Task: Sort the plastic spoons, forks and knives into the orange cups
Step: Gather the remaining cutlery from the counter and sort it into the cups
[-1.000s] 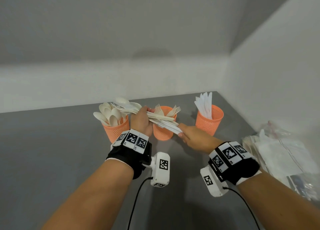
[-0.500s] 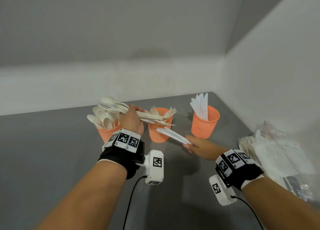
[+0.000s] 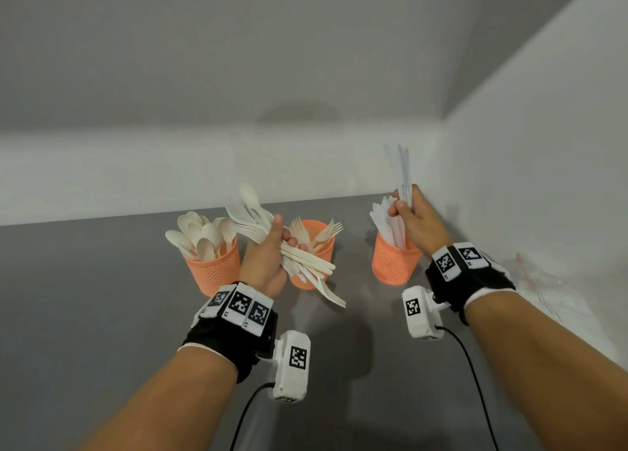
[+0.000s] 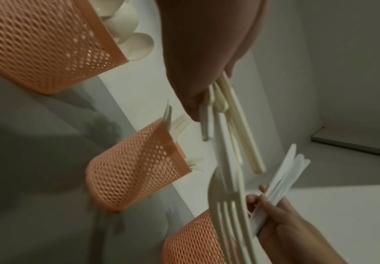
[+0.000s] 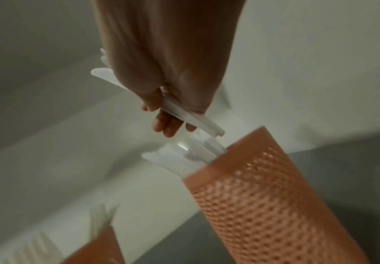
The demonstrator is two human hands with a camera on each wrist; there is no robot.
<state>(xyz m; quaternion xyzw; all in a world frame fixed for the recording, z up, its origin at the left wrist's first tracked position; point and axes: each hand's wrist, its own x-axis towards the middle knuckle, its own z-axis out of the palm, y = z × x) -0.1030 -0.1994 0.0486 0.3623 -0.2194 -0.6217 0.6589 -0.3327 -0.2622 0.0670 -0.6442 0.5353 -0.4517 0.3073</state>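
Note:
Three orange mesh cups stand in a row at the back of the grey table: the left cup (image 3: 212,268) holds spoons, the middle cup (image 3: 321,246) holds forks, the right cup (image 3: 392,263) holds white knives. My left hand (image 3: 268,256) grips a mixed bundle of cream cutlery (image 3: 306,263) between the left and middle cups, with a fork hanging out below. My right hand (image 3: 413,217) holds a few white knives (image 3: 402,171) upright just above the right cup (image 5: 263,187), their lower ends (image 5: 198,121) at its rim.
Clear plastic bags (image 3: 550,287) lie at the right edge of the table against the side wall. White walls close the corner behind the cups. Bare grey tabletop (image 3: 102,297) stretches to the left and front.
My right hand pulled the white knives out of the left hand's bundle, swung right and raised them upright over the knife cup. The left hand tilted its bundle more upright.

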